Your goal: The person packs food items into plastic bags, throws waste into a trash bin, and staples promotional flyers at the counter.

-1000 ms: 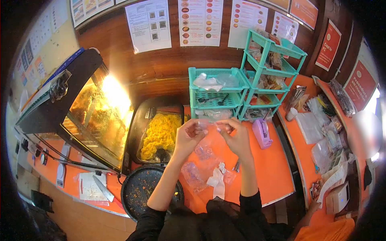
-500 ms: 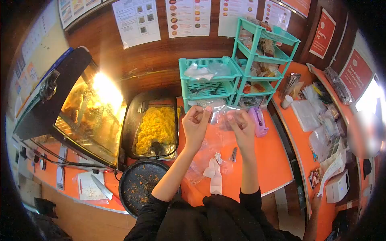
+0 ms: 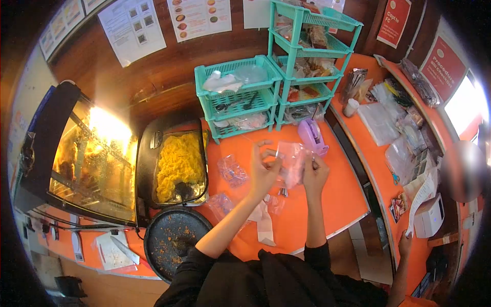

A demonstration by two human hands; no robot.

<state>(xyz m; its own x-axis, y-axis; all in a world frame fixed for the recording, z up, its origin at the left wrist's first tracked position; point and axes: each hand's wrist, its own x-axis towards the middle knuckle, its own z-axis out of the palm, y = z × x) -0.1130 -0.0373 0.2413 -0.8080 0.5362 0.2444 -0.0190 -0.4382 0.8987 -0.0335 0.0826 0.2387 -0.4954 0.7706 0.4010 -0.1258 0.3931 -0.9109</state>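
Observation:
A small clear plastic bag [image 3: 292,159] is held up above the orange counter, between my two hands. My right hand [image 3: 315,175] pinches its right edge between thumb and fingers. On the left edge, my left hand [image 3: 265,169] has its fingers curled, with the thumb against the plastic. Beneath them lie crumpled clear plastic [image 3: 232,171] and a strip of white paper [image 3: 264,225]. A purple tape dispenser [image 3: 312,137] stands just beyond my right hand.
A tray of yellow food [image 3: 180,163] and a dark round pan [image 3: 171,240] are at left, beside a lit display case [image 3: 92,163]. Green tiered racks [image 3: 238,97] stand behind. A knife [image 3: 125,250] lies at lower left. Another person's hand [image 3: 405,245] is near a white printer [image 3: 429,217].
My view has turned, so the surroundings sit farther left and higher. My hands have come lower and nearer, with the bag now spread between them. More crumpled plastic shows on the counter.

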